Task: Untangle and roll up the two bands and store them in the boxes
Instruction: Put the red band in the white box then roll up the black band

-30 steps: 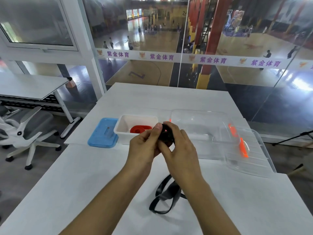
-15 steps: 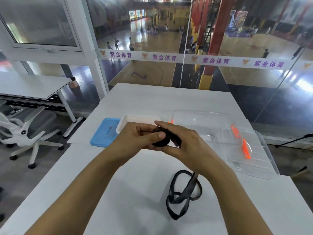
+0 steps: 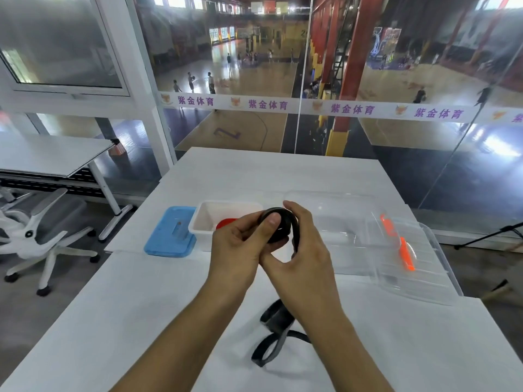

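Now both hands at frame centre winding black band [image 3: 278, 226]: left hand [image 3: 240, 250] pinching coil, right hand [image 3: 305, 250] wrapping strap. Tail [image 3: 273, 343] trailing lower centre. Looking soft, light, springy; gripping coil edges. Red band [image 3: 226, 223] sitting in white box [image 3: 209, 216].

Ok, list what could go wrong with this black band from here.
1. The black roll is pinched only between the left hand and right hand; if the fingers slip, it may spring open.
2. The loose tail lies twisted in loops on the table, so a twist could get wound in.
3. The white box already holds the red band; the black one probably belongs in the clear box.
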`<state>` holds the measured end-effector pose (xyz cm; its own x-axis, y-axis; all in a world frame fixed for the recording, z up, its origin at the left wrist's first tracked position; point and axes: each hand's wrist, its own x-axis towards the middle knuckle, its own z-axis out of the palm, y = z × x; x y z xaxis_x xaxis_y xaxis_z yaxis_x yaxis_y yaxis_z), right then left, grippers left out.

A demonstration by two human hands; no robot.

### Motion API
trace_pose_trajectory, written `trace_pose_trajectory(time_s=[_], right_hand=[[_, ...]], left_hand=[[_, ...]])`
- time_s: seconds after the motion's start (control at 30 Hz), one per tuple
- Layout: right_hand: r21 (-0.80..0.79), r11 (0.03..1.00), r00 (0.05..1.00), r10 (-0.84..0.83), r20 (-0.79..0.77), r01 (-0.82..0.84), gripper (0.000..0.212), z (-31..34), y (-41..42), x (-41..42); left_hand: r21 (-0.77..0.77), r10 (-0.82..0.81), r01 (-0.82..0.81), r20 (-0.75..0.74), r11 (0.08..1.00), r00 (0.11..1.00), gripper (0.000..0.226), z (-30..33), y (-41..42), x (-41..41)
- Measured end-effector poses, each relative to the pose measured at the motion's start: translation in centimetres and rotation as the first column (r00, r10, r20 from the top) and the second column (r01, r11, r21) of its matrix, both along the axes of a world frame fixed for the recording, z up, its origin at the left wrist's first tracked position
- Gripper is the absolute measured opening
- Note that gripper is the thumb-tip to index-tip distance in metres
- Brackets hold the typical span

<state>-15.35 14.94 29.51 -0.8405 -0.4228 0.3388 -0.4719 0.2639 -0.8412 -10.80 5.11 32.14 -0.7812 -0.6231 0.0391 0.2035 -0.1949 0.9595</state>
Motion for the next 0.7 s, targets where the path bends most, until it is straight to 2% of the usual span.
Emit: trace_pose_trajectory(time_s=[0.1,0.2,0.27,0.4,0.47,0.53,0.6,0.7], right_hand=[[-0.021,0.997,0.996,-0.079,-0.028,0.078,0.067,-0.5,-0.4,0.4],[0.0,0.997,0.995,-0.075,-0.063,0.075,0.061,-0.6,-0.2,0.0],[0.054,0.998,0.996,-0.03,-0.084,0.035,0.06,-0.6,0.1,-0.6],[0.146,0.982,0.987,0.135,-0.088,-0.121,0.058,-0.3,1.1,-1.8],[0.255,0.937,0.957,0.271,-0.106,-0.237,0.063,-0.1,1.7,-2.6],[0.333,0.894,0.93,0.351,-0.105,-0.3,0.067,0.2,2.0,-3.1],[0.34,0.881,0.919,0.382,-0.1,-0.329,0.072,0.3,2.2,-3.2],[0.34,0.872,0.911,0.403,-0.088,-0.353,0.077,0.5,2.3,-3.2]], left_hand=[[0.001,-0.012,0.012,0.002,1.0,1.0,0.022,-0.3,0.6,0.0],[-0.051,-0.049,0.05,0.037,0.997,0.998,0.026,-0.5,0.2,-0.1],[-0.045,-0.095,0.099,0.075,0.994,0.993,0.035,-0.7,-0.4,0.0],[-0.05,-0.225,0.234,0.134,0.971,0.965,0.034,-0.5,-2.3,0.5],[-0.084,-0.338,0.356,0.177,0.931,0.924,0.037,0.1,-3.6,1.1],[-0.154,-0.404,0.458,0.285,0.876,0.869,0.036,0.8,-4.8,1.4],[-0.196,-0.42,0.507,0.361,0.839,0.833,0.031,1.3,-5.4,1.6],[-0.236,-0.384,0.482,0.361,0.844,0.85,0.026,1.4,-5.4,1.8]])
